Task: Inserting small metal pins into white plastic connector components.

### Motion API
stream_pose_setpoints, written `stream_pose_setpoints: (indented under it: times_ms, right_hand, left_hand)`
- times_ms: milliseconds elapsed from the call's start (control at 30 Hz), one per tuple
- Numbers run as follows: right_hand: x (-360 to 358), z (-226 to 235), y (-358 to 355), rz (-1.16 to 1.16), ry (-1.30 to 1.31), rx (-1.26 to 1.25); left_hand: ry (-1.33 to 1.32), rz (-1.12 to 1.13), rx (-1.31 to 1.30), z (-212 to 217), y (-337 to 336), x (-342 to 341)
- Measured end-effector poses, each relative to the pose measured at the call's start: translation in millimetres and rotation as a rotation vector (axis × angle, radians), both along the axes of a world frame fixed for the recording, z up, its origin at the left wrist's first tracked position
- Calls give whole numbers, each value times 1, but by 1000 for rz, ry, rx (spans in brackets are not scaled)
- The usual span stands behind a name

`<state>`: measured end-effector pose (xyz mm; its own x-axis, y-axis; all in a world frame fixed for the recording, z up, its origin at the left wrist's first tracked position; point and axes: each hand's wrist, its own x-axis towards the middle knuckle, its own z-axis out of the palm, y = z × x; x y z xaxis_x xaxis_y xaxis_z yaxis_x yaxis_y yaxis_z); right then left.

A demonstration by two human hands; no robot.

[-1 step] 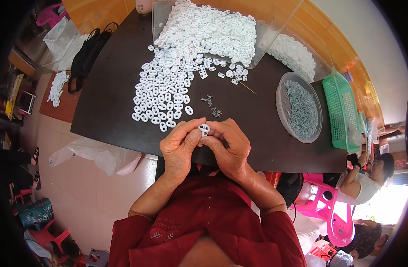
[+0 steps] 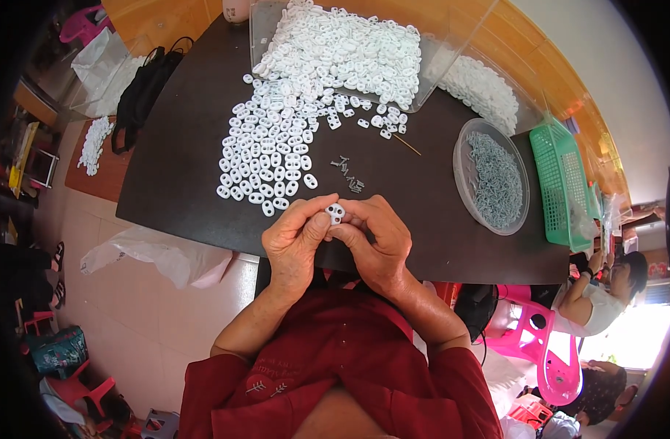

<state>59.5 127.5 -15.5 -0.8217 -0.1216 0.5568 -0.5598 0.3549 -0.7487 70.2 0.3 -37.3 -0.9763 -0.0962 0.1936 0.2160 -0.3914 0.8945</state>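
Between the fingertips of both hands, close to the table's near edge, is a small white plastic piece with dark holes [image 2: 335, 213]. My left hand [image 2: 295, 233] pinches it from the left, thumb and forefinger pressed together. From the right, my right hand [image 2: 375, 238] grips the same piece, its other fingers curled in. Just beyond my hands lies a small group of grey screws [image 2: 347, 174]. To the left of these, many white oval pieces with two holes [image 2: 265, 157] are spread flat on the dark table [image 2: 189, 168].
A clear bin [image 2: 427, 95] heaped with white pieces [image 2: 342, 55] stands at the back, a second heap [image 2: 481, 91] beside it. Rightward are a round tub [image 2: 463, 183] of screws and a green basket [image 2: 558, 183]. A thin stick [image 2: 407, 145] lies mid-table. Another person [image 2: 595, 304] sits far right.
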Motion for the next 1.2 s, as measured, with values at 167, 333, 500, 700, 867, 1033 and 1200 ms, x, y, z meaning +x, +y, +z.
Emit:
stream_pose_setpoints:
  times_ms: [167, 333, 500, 700, 867, 1033, 1200]
  right_hand:
    - [-2, 1, -1, 9, 81, 48]
    - [-3, -2, -1, -8, 140, 57]
    - [-3, -6, -1, -9, 150, 47]
    - [0, -2, -3, -24, 68, 21]
    - [0, -3, -1, -7, 6, -24]
    - [-1, -1, 0, 4, 48, -4]
    - [0, -2, -2, 2, 84, 27]
  left_hand:
    - [53, 52, -80, 1, 0, 1]
    - [24, 84, -82, -2, 3, 4]
    - [14, 108, -57, -4, 6, 5]
    - [-7, 92, -36, -5, 5, 3]
    - [-29, 50, -52, -2, 2, 2]
    - [3, -26, -24, -1, -3, 0]
    - [4, 22, -4, -4, 2, 3]
